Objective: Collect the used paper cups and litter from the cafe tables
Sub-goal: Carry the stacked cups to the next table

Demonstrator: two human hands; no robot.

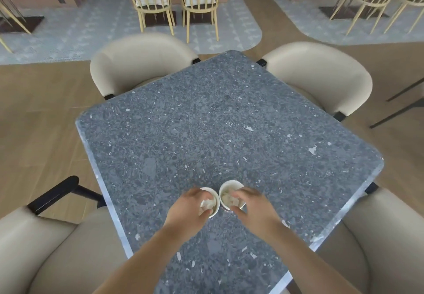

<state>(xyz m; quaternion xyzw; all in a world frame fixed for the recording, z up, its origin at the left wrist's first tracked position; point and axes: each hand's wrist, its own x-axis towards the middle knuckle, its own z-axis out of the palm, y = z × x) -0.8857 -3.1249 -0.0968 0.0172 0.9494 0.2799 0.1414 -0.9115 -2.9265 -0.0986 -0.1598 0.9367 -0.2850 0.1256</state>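
Both hands, left hand [191,204] and right hand [249,204], are clamping litter-stuffed paper cups [212,201] on the tabletop [206,121], risking crushing and spilling.

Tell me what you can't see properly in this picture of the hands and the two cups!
Head view only:
- Left cup: near side and base hidden by the left hand.
- Right cup: near side hidden by the right hand.
- White crumpled bits inside the cups: too blurred to tell paper from anything else.
- Grip: motion blur hides whether fingers squeeze or just touch.
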